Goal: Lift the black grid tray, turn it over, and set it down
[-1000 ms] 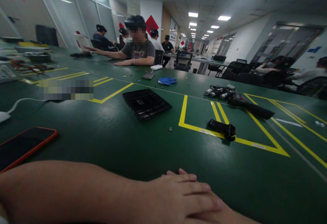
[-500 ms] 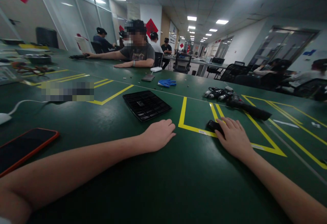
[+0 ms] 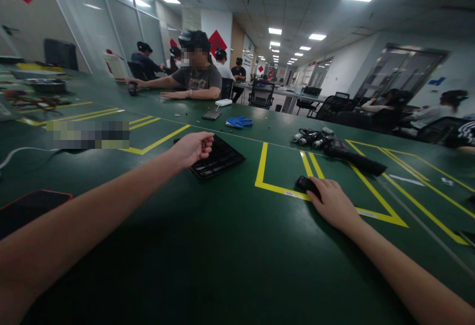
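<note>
My left hand (image 3: 195, 149) is raised over the left side of a black compartmented tray (image 3: 222, 159), its fingers curled in toward the thumb. Whether anything sits inside those fingers is hidden. Part of the tray's left corner is behind the hand. On the right, my right hand (image 3: 334, 201) rests on the table with its fingers around a small black object (image 3: 305, 183), whose rounded far end sticks out past the thumb. That object lies across the yellow tape line (image 3: 274, 189).
Behind the tray lie a blue glove (image 3: 239, 122) and a grey flat piece (image 3: 211, 115). Cylindrical metal parts (image 3: 304, 138) and a long black tool (image 3: 356, 160) are at right. A phone (image 3: 33, 208) lies at left. Across the green table sits a person (image 3: 200, 75) holding a dark object.
My left hand has lifted and moved left and away from me, over the tray, its fingers curling. My right hand stays on the black object. The person opposite has drawn their dark object closer.
</note>
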### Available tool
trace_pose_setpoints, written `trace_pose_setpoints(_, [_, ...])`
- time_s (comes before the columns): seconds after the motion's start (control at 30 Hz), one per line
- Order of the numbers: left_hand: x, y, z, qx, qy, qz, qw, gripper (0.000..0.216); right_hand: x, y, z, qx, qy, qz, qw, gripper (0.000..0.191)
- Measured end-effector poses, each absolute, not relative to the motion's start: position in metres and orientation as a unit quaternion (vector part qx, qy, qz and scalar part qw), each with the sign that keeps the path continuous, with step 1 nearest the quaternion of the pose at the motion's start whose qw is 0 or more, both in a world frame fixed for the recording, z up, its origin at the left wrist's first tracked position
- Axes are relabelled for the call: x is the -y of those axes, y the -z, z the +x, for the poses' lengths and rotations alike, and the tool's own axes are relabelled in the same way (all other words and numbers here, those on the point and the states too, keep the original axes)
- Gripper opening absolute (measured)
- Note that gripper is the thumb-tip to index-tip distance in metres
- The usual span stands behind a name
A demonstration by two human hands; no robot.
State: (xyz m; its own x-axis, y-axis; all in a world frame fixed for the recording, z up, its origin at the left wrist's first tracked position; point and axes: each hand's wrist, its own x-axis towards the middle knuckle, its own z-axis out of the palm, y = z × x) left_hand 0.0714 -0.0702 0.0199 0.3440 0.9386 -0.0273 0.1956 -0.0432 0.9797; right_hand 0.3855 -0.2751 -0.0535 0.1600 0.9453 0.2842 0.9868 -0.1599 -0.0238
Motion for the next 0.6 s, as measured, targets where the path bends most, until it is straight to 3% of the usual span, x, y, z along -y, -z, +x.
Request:
trace_pose_setpoints(0.1, [0.046, -0.010, 0.054, -0.528, -0.245, 0.784, 0.218, 0.032, 0.275, 0.053, 0.385, 0.641, 0.099, -0.754, 0.105, 0.046])
trace_pose_setpoints(0.2, [0.032, 0.001, 0.044, -0.526, -0.075, 0.845, 0.066, 0.056, 0.276, 0.054, 0.387, 0.639, 0.091, -0.756, 0.109, 0.047])
trace_pose_setpoints(0.3, [0.025, 0.005, 0.042, -0.516, -0.003, 0.856, 0.039, 0.063, 0.275, 0.056, 0.390, 0.636, 0.086, -0.756, 0.130, 0.045])
trace_pose_setpoints(0.43, [0.038, 0.008, 0.051, -0.516, -0.046, 0.855, 0.036, 0.056, 0.274, 0.056, 0.378, 0.614, 0.021, -0.755, 0.231, 0.041])
trace_pose_setpoints(0.6, [0.107, 0.014, 0.085, -0.418, -0.165, 0.876, 0.175, 0.052, 0.281, 0.050, 0.332, 0.617, -0.118, -0.693, 0.352, 0.044])
